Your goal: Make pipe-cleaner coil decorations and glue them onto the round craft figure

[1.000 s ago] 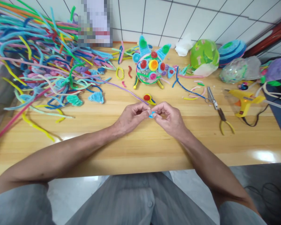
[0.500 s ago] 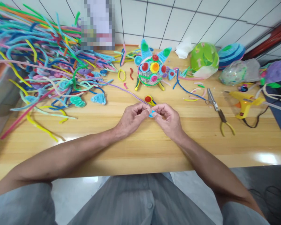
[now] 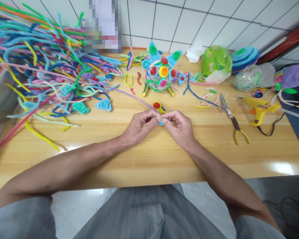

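My left hand (image 3: 146,124) and my right hand (image 3: 176,126) meet over the table's middle, fingers pinched together. Between the fingertips a small blue pipe-cleaner coil (image 3: 160,122) shows, mostly covered by my thumbs. A long purple pipe cleaner (image 3: 129,94) runs from the left pile to the fingertips of my left hand; its near end is hidden. Just beyond my fingers lies a yellow pipe-cleaner piece with a red centre (image 3: 157,105). Behind it stands a pipe-cleaner creature (image 3: 159,74) with blue-and-green ears, round red eyes and a yellow nose.
A heap of coloured pipe cleaners (image 3: 52,66) covers the left side. To the right lie scissors (image 3: 225,104), yellow-handled pliers (image 3: 236,129) and a yellow glue gun (image 3: 259,109) with its cord. A green wrapped ball (image 3: 216,63) stands near the tiled wall.
The hands stay pinched together in nearly the same place. Slightly less of the blue coil shows between the thumbs. The whole view has shifted a little.
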Available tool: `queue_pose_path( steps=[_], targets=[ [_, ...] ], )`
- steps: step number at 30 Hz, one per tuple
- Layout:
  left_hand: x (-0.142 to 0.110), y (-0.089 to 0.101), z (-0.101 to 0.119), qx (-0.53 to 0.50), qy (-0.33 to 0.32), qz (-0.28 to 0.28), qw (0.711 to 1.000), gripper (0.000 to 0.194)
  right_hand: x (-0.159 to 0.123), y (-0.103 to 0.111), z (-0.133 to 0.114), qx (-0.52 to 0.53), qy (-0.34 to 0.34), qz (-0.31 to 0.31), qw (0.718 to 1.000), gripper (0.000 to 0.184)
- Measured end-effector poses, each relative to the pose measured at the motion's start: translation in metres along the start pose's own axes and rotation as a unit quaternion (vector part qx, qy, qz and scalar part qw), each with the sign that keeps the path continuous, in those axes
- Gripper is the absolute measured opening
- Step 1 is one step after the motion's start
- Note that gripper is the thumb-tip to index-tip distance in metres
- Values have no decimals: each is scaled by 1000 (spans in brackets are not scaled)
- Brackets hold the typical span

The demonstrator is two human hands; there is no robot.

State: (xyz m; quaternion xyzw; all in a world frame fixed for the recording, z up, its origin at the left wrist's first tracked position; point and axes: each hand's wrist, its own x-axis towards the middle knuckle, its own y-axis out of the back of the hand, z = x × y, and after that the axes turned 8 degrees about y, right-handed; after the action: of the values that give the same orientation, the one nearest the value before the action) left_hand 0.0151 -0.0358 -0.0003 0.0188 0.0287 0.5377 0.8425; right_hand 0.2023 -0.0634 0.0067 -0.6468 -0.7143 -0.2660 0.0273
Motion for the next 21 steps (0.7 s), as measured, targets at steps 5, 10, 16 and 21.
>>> queue_pose_path(
  steps=[5, 10, 16, 21],
  targets=[
    [4, 2, -3, -2, 0, -26, 1000, 34, -1, 2, 4, 35, -42, -2, 998, 15],
    [3, 1, -4, -31, -2, -33, 999, 31, 0, 2, 9, 26, -48, 22, 998, 19],
    [3, 3, 0, -2, -4, -35, 999, 32, -1, 4, 9, -12, -14, 9, 1000, 14],
    [5, 5, 1, 30, -18, -38, 999, 35, -1, 6, 9, -10, -22, -10, 1000, 17]
  ],
)
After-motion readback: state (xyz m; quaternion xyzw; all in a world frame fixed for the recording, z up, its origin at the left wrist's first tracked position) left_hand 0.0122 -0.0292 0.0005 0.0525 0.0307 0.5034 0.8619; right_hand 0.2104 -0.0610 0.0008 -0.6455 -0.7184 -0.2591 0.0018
